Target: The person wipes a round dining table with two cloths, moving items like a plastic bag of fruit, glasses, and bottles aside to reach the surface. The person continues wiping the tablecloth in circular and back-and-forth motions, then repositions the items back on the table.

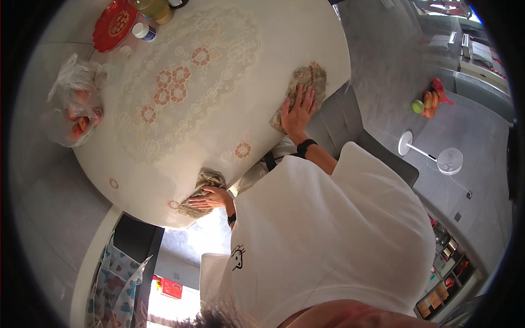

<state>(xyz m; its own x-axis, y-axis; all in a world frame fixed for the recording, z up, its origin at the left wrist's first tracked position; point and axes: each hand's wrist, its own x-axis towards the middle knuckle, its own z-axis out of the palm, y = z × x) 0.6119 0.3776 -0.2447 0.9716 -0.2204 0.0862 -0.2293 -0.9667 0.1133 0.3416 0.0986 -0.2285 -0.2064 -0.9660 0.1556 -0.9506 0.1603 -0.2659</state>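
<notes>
My right hand lies palm down on a rumpled brown-grey cloth, its fingers straight and spread. That cloth rests along the near edge of a table with a pale, flower-patterned covering. Closer to the table's left end, my left hand presses flat on a second cloth of similar colour. Part of this cloth is bunched beyond the thumb, and part spreads beneath the fingers. Neither hand visibly closes its fingers around its cloth. Both wrists wear dark bands.
A red tray, a white-capped bottle and a larger bottle stand at the far side. A clear plastic bag of reddish fruit sits by the far left edge. A grey chair adjoins the near edge; a white fan stands behind.
</notes>
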